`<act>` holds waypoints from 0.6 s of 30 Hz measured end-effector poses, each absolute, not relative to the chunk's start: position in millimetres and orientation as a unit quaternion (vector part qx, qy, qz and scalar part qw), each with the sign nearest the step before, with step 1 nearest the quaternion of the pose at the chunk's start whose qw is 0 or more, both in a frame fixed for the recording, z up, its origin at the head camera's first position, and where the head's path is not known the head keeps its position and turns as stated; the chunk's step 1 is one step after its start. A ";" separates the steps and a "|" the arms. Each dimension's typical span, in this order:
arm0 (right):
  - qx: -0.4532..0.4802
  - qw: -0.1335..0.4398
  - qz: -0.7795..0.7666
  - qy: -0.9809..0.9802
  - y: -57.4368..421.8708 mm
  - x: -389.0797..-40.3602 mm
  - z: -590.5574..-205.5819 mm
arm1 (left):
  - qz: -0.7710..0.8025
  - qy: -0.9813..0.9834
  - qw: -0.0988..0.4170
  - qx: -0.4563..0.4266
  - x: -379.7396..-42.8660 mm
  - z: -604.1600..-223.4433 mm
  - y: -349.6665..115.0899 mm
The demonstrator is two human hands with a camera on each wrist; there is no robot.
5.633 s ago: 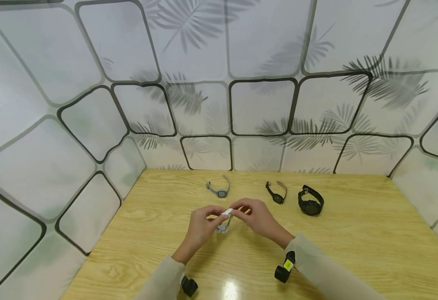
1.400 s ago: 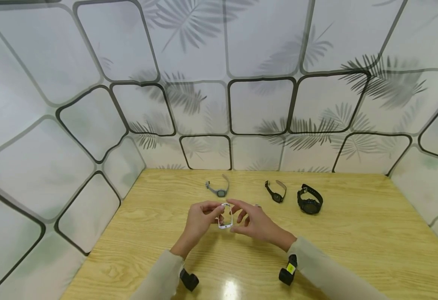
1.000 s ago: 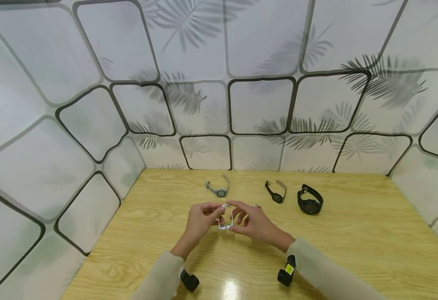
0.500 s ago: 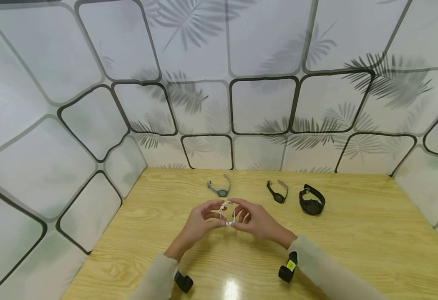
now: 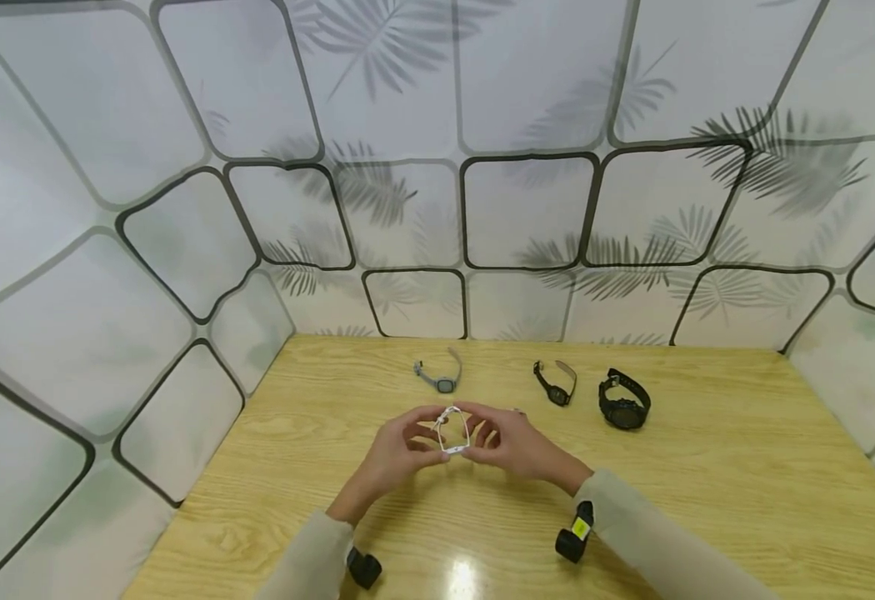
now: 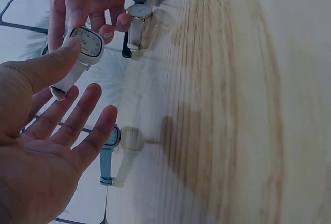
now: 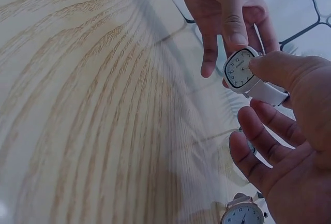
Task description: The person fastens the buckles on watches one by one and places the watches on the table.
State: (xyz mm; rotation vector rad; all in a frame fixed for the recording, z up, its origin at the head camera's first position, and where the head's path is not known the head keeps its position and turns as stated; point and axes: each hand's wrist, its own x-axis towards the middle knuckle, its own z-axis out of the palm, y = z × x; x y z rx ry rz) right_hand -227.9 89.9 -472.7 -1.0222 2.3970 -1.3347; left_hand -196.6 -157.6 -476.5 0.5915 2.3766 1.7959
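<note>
Cannot read the dials of the grey watch (image 5: 445,385), the small black watch (image 5: 557,397) and the large black watch (image 5: 623,415) in the head view, too small there. Cannot name a bright bit (image 5: 518,410) just above the right hand (image 5: 514,446), partly hidden behind it. Lose the right rim of the white watch (image 7: 239,71) under that hand's thumb in the right wrist view. See only the upper part of a rose-rimmed watch (image 7: 242,215) there, cut off at the lower edge. Miss the rest of both sleeves (image 5: 662,537), cut off at the head view's bottom
</note>
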 end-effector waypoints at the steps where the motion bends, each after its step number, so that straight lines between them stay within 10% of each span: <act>1: -0.347 0.108 -0.453 0.815 88.8 -228.0 -472.4 | 0.590 0.782 0.049 0.195 -196.9 -476.7 -158.2; 18: -0.351 0.090 -0.439 0.822 61.3 -237.1 -483.3 | 0.530 0.824 0.012 0.201 -199.8 -482.6 -181.8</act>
